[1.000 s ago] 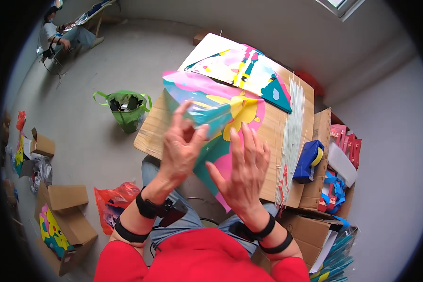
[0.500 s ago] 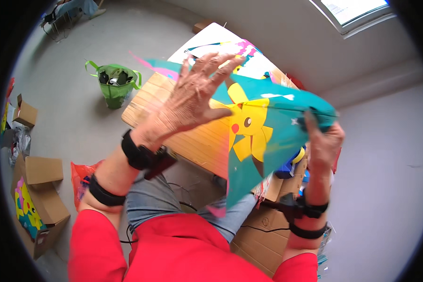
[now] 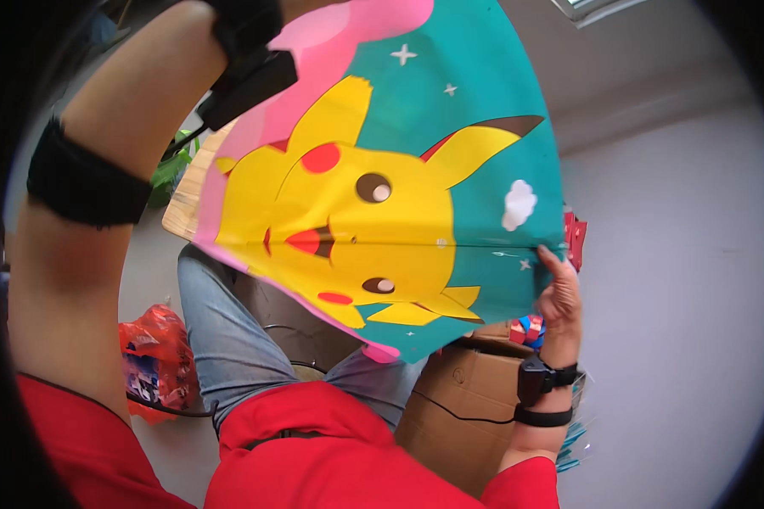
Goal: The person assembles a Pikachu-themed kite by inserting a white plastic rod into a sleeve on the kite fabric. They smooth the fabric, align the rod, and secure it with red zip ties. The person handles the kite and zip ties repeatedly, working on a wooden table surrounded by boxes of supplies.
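Printed sheet point(image 3: 399, 195) has spread wider; right fingers point(image 3: 553, 263) hold its right-hand edge.

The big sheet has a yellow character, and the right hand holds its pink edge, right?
Not quite: in the head view, the right hand holds the big sheet by a teal edge, not a pink one. The yellow character is correct.

1 smooth sheet point(image 3: 407, 212) (plastic-looking, faintly glossy).
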Motion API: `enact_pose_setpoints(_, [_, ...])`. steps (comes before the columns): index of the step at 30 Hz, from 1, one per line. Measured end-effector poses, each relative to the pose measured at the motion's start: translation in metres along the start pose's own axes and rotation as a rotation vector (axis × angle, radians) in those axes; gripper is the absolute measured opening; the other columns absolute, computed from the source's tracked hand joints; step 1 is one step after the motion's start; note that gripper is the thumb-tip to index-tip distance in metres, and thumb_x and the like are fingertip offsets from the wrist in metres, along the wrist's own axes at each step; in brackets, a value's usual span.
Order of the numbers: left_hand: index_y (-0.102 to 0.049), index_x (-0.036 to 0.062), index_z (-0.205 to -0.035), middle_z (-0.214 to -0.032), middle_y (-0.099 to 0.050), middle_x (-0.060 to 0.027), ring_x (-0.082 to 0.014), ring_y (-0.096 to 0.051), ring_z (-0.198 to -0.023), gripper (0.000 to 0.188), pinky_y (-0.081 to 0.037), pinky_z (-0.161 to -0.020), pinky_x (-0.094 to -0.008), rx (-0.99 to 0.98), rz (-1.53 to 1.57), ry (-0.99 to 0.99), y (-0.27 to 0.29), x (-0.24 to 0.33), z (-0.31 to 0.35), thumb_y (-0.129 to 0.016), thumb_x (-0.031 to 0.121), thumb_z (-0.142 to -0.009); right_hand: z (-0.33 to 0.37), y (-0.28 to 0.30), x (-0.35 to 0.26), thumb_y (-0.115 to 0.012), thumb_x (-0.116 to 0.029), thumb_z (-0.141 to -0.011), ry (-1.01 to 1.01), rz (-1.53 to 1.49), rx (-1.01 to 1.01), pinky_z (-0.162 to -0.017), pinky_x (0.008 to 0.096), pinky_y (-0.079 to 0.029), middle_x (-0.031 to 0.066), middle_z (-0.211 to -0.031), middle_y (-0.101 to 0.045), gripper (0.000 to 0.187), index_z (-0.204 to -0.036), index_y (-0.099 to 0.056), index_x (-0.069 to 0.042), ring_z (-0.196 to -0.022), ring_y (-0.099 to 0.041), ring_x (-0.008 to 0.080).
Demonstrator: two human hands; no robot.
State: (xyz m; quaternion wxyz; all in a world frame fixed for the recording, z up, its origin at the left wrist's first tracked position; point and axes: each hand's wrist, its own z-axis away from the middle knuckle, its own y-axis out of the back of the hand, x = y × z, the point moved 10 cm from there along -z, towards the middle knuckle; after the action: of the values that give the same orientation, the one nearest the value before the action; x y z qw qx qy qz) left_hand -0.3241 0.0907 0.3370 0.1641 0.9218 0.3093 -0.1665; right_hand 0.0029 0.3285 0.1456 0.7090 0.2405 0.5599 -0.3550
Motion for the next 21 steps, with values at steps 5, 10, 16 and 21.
enact_pose_setpoints(5, [-0.024,0.0193,-0.140,-0.147,-0.022,-0.0056,-0.0264,-0.018,-0.136,0.068,-0.003,-0.110,-0.0549,-0.407,0.025,-0.018,-0.043,0.070,0.047,-0.051,0.005,-0.080,-0.030,0.059,0.093,-0.067,-0.005,-0.079,-0.165,-0.104,0.100,-0.080,0.0303,-0.049,0.0054,-0.100,-0.063,0.032,-0.109,-0.057,-0.002,-0.089,-0.061,0.0163])
enact_pose_setpoints(10, [-0.040,0.0216,-0.135,-0.135,-0.043,-0.0014,-0.0198,-0.032,-0.130,0.055,-0.009,-0.108,-0.0517,-0.688,0.187,0.144,-0.009,0.083,0.155,-0.058,0.022,-0.084,-0.034,0.068,0.179,-0.066,-0.005,-0.080,-0.304,-0.231,0.069,-0.079,0.0307,-0.051,0.0077,-0.100,-0.062,0.031,-0.108,-0.056,0.000,-0.088,-0.060,0.0175])
enact_pose_setpoints(16, [-0.028,0.0203,-0.141,-0.148,-0.021,-0.0011,-0.0230,-0.016,-0.137,0.066,-0.002,-0.110,-0.0534,-1.060,0.363,0.314,0.025,0.098,0.259,-0.056,0.039,-0.084,-0.028,0.074,0.218,-0.067,-0.007,-0.080,-0.428,-0.199,0.101,-0.079,0.0320,-0.051,0.0085,-0.100,-0.062,0.031,-0.108,-0.056,0.000,-0.087,-0.061,0.0188])
enact_pose_setpoints(21, [-0.018,0.0179,-0.144,-0.148,-0.022,-0.0039,-0.0282,-0.022,-0.135,0.084,-0.007,-0.109,-0.0545,-1.093,0.555,0.467,0.028,0.111,0.284,-0.064,0.041,-0.078,-0.025,0.072,0.231,-0.066,-0.007,-0.081,-0.489,-0.173,0.104,-0.079,0.0324,-0.051,0.0091,-0.102,-0.062,0.033,-0.110,-0.054,0.000,-0.088,-0.061,0.0194])
